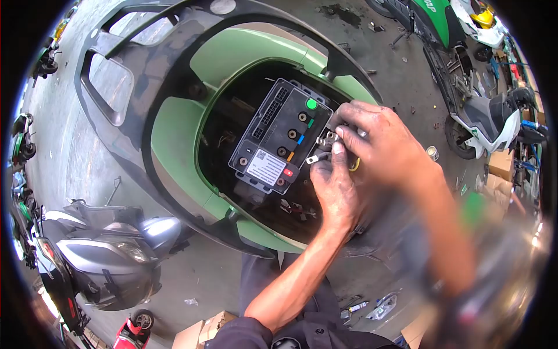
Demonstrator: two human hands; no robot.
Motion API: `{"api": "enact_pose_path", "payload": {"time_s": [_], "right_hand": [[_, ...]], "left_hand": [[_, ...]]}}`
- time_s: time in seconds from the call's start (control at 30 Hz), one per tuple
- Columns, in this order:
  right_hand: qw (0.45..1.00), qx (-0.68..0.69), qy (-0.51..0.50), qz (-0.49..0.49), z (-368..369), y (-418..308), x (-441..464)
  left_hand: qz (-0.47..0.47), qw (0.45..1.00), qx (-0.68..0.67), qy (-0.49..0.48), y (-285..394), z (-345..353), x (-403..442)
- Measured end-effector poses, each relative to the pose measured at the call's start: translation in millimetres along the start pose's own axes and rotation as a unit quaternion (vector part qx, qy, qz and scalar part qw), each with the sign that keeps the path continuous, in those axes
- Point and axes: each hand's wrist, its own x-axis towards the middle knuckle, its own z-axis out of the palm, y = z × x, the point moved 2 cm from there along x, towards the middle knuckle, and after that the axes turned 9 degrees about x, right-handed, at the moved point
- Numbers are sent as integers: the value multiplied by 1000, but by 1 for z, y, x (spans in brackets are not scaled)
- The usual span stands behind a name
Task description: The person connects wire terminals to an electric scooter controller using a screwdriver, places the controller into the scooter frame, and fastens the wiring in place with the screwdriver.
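A silver scooter [110, 256] stands on the workshop floor [192, 279] at left, above a red vehicle [132, 335] at the lower edge and near cardboard boxes [200, 331]. A dark, looping frame [119, 145] curves over light green bodywork [180, 145], whose oval opening surrounds a black module [276, 131]. The module sits tilted inside, its multi-pin connector [269, 110] along the upper left side, a printed white label [265, 167] toward its lower end and round terminals running along its right side. Green, blue, orange and red marks show beside them; loose debris [296, 209] lies in the opening below.

Just beyond the module's right edge, the person's left hand [335, 183] reaches up from below, its thumb and fingers narrowed in a pinch on a cluster of metal cable lugs [328, 139]. A single pale cable lug [313, 159] juts out toward the module, next to the left index finger; whether it touches the module cannot be told. The right hand [375, 131], fingers darkened with grime, comes in from the right, above the left, and closes on the same cluster, which lies between the two thumbs. A yellow wire [355, 165] curves beneath the right hand, just beside the left. The right forearm is partly blurred.

Farther right, an open can [432, 153] stands on the floor, well apart from the hands, with a white scooter [494, 125] beyond.
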Motion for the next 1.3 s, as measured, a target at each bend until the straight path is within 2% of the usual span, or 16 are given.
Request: {"api": "enact_pose_path", "payload": {"time_s": [0.2, 0.3, 0.33, 0.47, 0.53, 0.57, 0.63, 0.7, 0.77, 0.83, 0.97, 1.0, 1.07, 1.17, 1.23, 1.3], "right_hand": [[995, 18, 18, 96, 10, -7, -15], [997, -20, 38, 70, 12, -12, -19], [996, -65, 65, 21, 15, -8, -22], [993, -40, 107, 13, 7, -8, -20], [990, 26, 117, 70, 3, -11, -19], [986, 58, 121, 100, 2, -11, -21], [988, 73, 116, 75, 4, -9, -22], [989, 84, 111, 56, 5, -8, -19], [989, 101, 102, 47, 6, -5, -14], [989, 115, 90, 31, 7, -7, -6], [993, 98, 60, 20, 16, 1, 7], [994, 93, 58, 9, 16, 3, 11], [995, 70, 72, -2, 22, 1, 15], [993, 38, 106, -23, 24, -4, 17], [995, 44, 90, -8, 26, 0, 18], [994, 27, 106, -22, 27, -2, 18]], "left_hand": [[-8, 1000, -18, -4, 0, -7, 1], [-26, 999, -34, -17, -6, -12, 0], [-27, 998, -52, -21, -5, -11, -2], [-14, 993, -118, -13, 4, -7, -6], [0, 987, -161, -13, 8, -5, -9], [0, 991, -136, -4, 3, -5, -8], [3, 996, -83, 16, -13, -10, -5], [31, 999, 35, -22, -27, -18, -1], [-14, 991, 113, -73, -30, -30, 3], [58, 986, 133, -83, -30, -32, 9], [64, 989, 107, -85, -31, -30, 10], [26, 995, 55, -77, -33, -30, 12], [-39, 991, 113, -61, -39, -45, 19], [10, 993, 115, 22, -33, -34, 17], [91, 991, 31, 90, -28, -15, 14], [39, 996, 62, 51, -43, -29, 13]]}}
